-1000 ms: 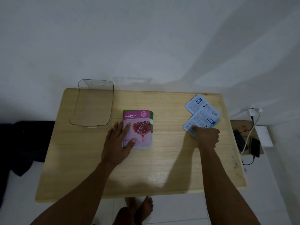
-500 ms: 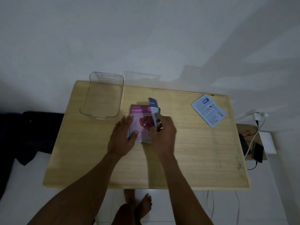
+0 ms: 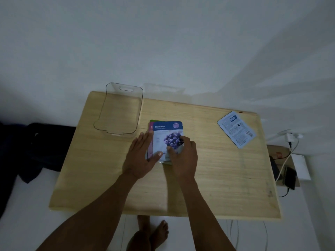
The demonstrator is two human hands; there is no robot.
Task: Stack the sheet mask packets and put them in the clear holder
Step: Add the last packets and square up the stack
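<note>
A blueberry sheet mask packet (image 3: 167, 135) lies face up on top of a small stack in the middle of the wooden table (image 3: 217, 169). Slivers of a pink packet (image 3: 151, 127) and a green one show at the stack's left edge. My right hand (image 3: 183, 156) grips the blueberry packet's lower right part with curled fingers. My left hand (image 3: 141, 156) lies flat against the stack's left side, thumb on the top packet. A single packet (image 3: 236, 129) lies face down at the table's far right. The clear holder (image 3: 108, 113) stands empty at the back left.
A white wall runs right behind the table. Dark cloth (image 3: 39, 147) lies on the floor to the left. To the right, a phone (image 3: 290, 178) with charger cables sits on a low box. My bare feet (image 3: 150, 232) show below the table's front edge.
My right hand took one of two packets from the far right, carried it left and laid it face up on the stack. My left hand stayed by the stack.
</note>
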